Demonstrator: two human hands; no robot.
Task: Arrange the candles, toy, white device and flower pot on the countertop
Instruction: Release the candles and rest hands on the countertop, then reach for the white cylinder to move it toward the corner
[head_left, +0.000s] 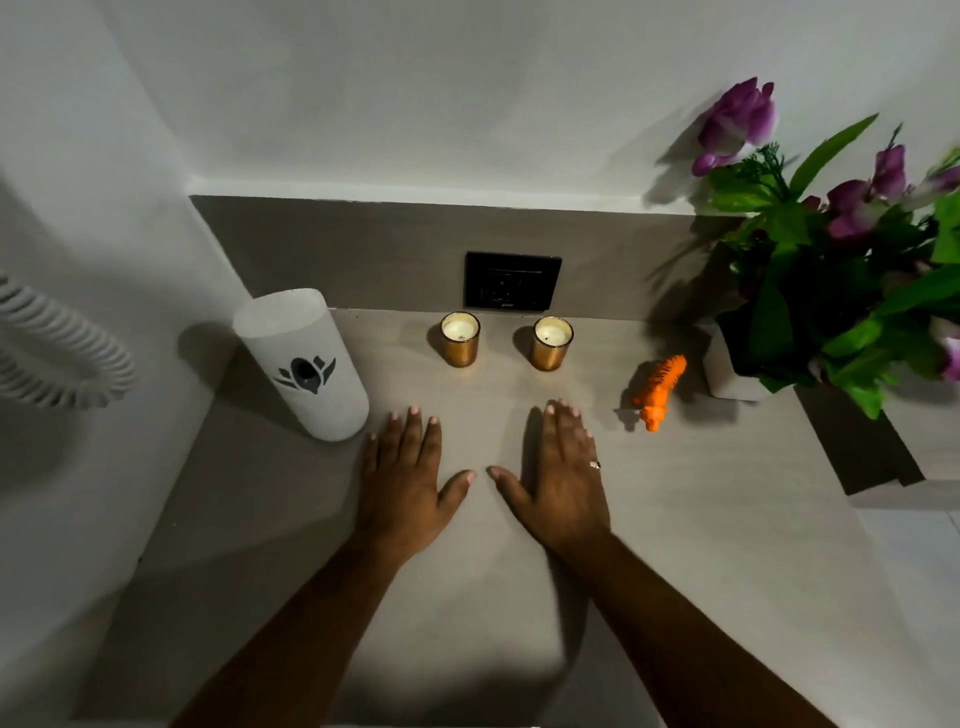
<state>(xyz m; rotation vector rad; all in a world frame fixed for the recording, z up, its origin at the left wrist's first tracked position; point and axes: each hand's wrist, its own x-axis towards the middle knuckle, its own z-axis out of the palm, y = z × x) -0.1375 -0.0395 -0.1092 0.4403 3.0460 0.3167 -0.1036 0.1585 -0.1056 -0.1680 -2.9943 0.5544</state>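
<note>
Two candles in gold glass cups stand side by side near the back wall, the left candle (460, 339) and the right candle (551, 343). A tall white device (303, 364) with a dark flower mark stands at the left. An orange striped toy tiger (658, 391) lies at the right, beside the white flower pot (723, 370) with purple flowers. My left hand (406, 470) and my right hand (561, 474) rest flat, palms down, on the countertop (701, 509) in front of the candles. Both hands hold nothing.
A black wall socket (512, 281) sits on the backsplash behind the candles. A coiled white cord (57, 358) hangs on the left wall. The counter steps down at a dark edge (857, 447) on the right, under the plant's leaves.
</note>
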